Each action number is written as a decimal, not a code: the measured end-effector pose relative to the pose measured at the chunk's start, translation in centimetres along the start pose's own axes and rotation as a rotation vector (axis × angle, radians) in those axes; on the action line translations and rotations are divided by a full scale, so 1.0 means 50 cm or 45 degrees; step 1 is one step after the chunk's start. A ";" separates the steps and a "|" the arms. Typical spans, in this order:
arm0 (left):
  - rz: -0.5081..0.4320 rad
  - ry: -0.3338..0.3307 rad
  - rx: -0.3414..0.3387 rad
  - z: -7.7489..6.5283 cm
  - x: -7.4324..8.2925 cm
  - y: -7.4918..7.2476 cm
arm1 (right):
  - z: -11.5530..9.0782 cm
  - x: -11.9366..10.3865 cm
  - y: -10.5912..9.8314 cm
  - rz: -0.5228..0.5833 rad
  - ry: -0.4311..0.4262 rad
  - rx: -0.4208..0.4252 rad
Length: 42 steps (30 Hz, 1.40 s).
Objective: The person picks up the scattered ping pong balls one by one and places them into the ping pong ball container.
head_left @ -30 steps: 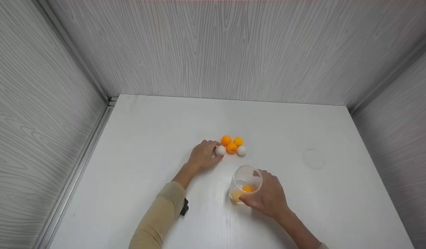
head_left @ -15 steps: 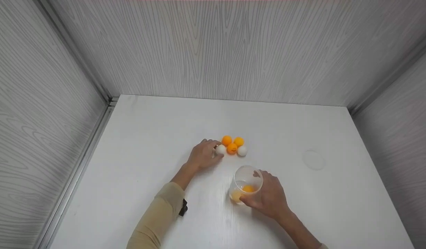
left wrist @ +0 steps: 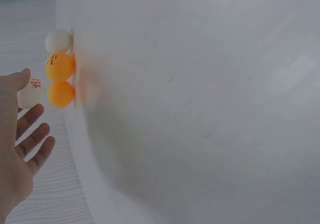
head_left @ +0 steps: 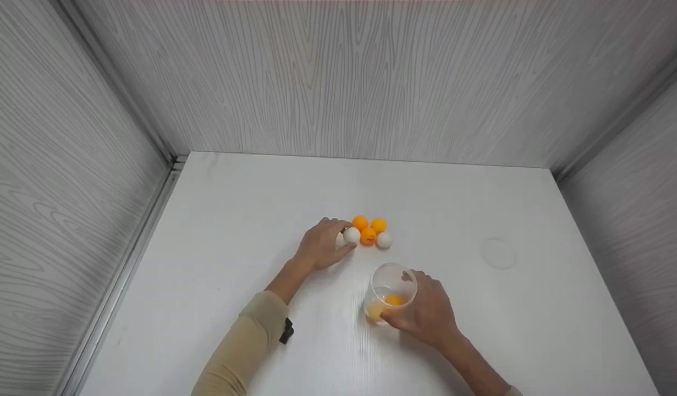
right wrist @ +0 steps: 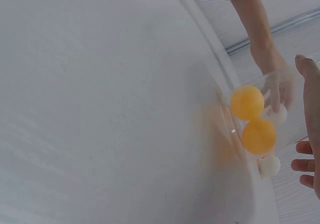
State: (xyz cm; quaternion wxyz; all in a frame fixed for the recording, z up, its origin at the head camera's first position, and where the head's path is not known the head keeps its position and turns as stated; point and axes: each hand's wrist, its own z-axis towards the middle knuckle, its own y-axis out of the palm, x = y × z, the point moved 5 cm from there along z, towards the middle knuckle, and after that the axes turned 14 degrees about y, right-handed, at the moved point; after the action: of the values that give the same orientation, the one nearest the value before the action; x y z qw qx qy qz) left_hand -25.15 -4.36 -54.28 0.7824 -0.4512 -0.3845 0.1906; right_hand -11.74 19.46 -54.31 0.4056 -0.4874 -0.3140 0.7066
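My left hand (head_left: 323,243) pinches a white ping-pong ball (head_left: 352,235) between thumb and fingers. Red print shows on this held ball (left wrist: 35,86) in the left wrist view. Close to its right, an orange ball with dark print (head_left: 368,236), two plain-looking orange balls (head_left: 360,222) and another white ball (head_left: 384,240) lie clustered on the table. Nearer the body, my right hand (head_left: 427,311) grips a clear cup (head_left: 373,291) from its right side, mouth up. Two orange balls (right wrist: 247,102) sit inside the cup, seen through its wall in the right wrist view.
The white tabletop (head_left: 228,220) is bounded by a grey wood-grain back panel (head_left: 338,82) and side panels (head_left: 640,209). A faint ring mark (head_left: 498,253) shows on the table at the right. A black device (head_left: 286,331) is strapped at the left sleeve.
The left hand has shifted slightly away from the body, and the white ball in its fingers has risen a little. The right hand and cup have stayed put.
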 end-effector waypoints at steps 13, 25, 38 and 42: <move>0.063 0.127 0.078 -0.005 0.037 -0.050 | -0.001 0.000 0.000 -0.026 -0.021 0.008; 0.087 0.221 0.098 -0.015 0.070 -0.075 | 0.000 -0.001 -0.002 -0.007 -0.061 0.037; 0.087 0.292 0.124 -0.023 0.094 -0.085 | 0.002 0.000 0.001 0.012 0.001 -0.002; 0.090 0.298 0.115 -0.023 0.098 -0.086 | 0.004 0.000 0.000 0.023 0.006 -0.002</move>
State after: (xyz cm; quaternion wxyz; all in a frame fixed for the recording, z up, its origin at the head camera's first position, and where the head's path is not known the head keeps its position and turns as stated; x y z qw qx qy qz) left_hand -21.36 -4.08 -48.82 0.8343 -0.4480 -0.2653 0.1811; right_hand -11.91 19.44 -54.26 0.3995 -0.4924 -0.3091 0.7088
